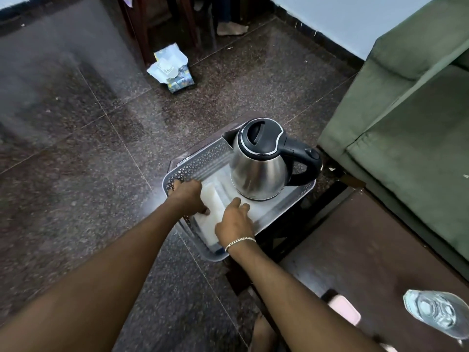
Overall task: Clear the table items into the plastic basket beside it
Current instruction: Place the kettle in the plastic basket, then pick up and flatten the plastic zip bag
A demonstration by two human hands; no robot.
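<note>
A grey perforated plastic basket [193, 162] stands on the floor beside the dark wooden table [380, 250]. A steel electric kettle [258, 168] with a black lid and handle stands upright in the basket's far right part. A white rectangular box [214, 201] lies in the basket's near left part. My left hand [189, 196] grips the box's left side and my right hand [234, 221] rests on its right side, fingers spread over it. A clear glass [436, 313] and a pink object [345, 308] remain on the table.
A green sofa [406, 123] stands right of the basket, close to the kettle handle. A crumpled printed packet [172, 68] lies on the dark granite floor near wooden chair legs [144, 29]. Another person's bare foot [231, 29] shows at the top.
</note>
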